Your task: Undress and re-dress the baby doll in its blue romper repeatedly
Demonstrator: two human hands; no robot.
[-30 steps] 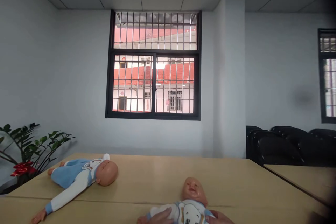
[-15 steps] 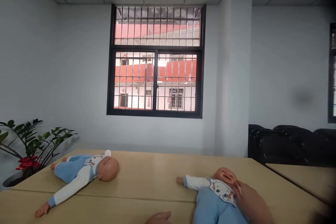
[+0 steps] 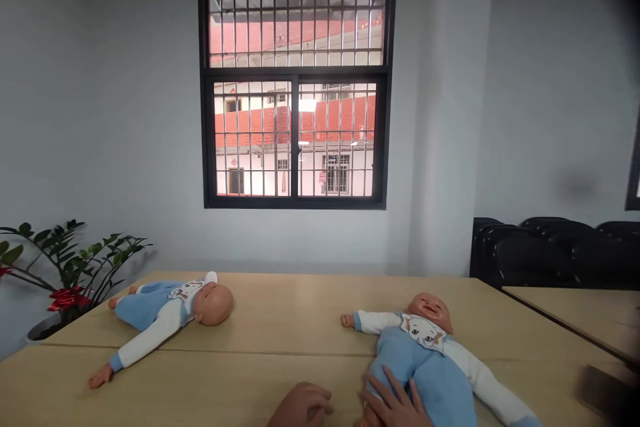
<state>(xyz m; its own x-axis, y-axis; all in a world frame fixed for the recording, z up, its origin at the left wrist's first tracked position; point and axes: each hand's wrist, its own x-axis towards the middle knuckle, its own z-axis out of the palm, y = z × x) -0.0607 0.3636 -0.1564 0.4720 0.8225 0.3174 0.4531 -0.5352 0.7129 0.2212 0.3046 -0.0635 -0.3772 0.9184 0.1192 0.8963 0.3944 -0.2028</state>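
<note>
A baby doll (image 3: 445, 380) in blue trousers and a white top with an animal-face bib lies face up on the right half of the table. My right hand (image 3: 395, 403) rests over its leg, fingers spread apart. To the left of that leg, low over the tabletop, is my left hand (image 3: 303, 405), its fingers half bent with nothing seen in them. A second doll (image 3: 145, 310), dressed alike, lies on the far left, its head toward the middle and one arm stretched toward me. The lower parts of both hands are cut off by the frame.
The light wood table (image 3: 280, 320) has a seam running across it. Beyond its left edge stands a potted plant (image 3: 65, 280) with a red bow. Stacked black chairs (image 3: 540, 250) and another table (image 3: 575, 310) are at the right. A barred window (image 3: 295, 140) is ahead.
My right hand has left the right doll's face and arm and come down onto its leg. My left hand has risen further into view with fingers more bent. The camera has tilted down.
</note>
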